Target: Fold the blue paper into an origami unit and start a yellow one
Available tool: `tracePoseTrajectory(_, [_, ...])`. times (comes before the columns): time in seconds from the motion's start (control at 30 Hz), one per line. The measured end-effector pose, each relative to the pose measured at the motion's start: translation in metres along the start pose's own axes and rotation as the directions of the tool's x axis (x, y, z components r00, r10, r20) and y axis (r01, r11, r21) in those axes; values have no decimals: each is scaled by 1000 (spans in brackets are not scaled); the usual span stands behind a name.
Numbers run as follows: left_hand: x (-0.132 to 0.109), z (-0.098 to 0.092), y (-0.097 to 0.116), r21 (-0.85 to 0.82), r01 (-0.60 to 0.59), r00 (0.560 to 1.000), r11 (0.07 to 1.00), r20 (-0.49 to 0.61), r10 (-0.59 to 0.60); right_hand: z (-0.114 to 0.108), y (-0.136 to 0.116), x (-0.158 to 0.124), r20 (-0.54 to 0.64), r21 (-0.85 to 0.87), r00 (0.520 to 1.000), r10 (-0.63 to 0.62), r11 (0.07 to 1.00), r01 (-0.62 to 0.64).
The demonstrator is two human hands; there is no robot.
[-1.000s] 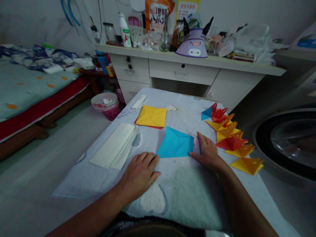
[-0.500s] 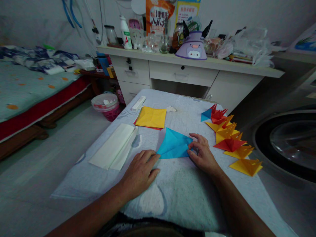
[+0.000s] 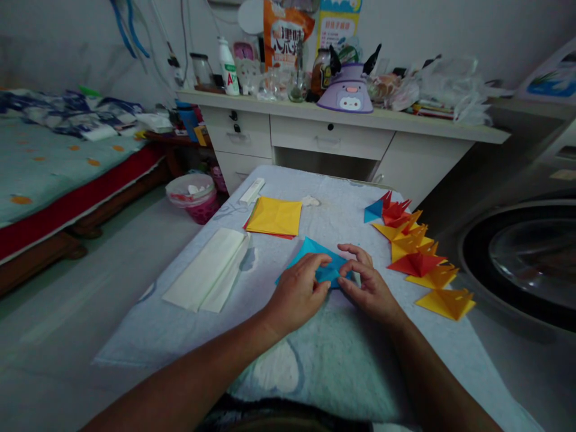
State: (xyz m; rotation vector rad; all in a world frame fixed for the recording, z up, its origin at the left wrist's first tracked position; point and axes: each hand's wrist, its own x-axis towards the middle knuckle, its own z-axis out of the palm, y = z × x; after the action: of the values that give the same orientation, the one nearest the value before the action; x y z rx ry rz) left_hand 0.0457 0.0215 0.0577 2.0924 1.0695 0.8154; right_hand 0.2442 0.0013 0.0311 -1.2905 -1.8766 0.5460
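A sheet of blue origami paper, creased and partly folded, lies on the cloth-covered table in front of me. My left hand reaches over its left part, hiding much of it. The thumb and curved forefinger of that hand are apart above the paper's middle. At the right corner, my right hand pinches the paper's edge between thumb and forefinger, its other fingers bent and raised. Just beyond the blue sheet is a stack of square origami paper, yellow on top with red showing beneath.
Folded paper pieces in yellow, red and blue form a row along the table's right side. White folded paper lies at left, with a small white box behind. A cluttered desk stands beyond; a bin is left.
My left hand has moved right, from the blue paper's left corner to over its middle. My right hand stays at the right corner, its thumb and forefinger slightly further in.
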Motion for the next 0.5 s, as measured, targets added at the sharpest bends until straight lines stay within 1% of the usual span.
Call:
tracePoseTrajectory(0.13, [4, 2, -3, 55, -5, 1000, 998, 4, 5, -2, -1, -1, 35, -11, 999, 1, 1000, 0])
tracePoseTrajectory(0.27, [-1, -5, -4, 77, -71, 997, 994, -37, 74, -4, 4, 0, 40, -122, 999, 4, 992, 1])
tracePoseTrajectory(0.4, [-10, -13, -3, 63, -165, 985, 984, -31, 168, -5, 10, 1, -23, -221, 1000, 14, 975, -19])
tracePoseTrajectory(0.5, [-16, -18, -2, 85, -227, 973, 970, -15, 229, -4, 12, 2, -111, -258, 994, 9, 965, -38])
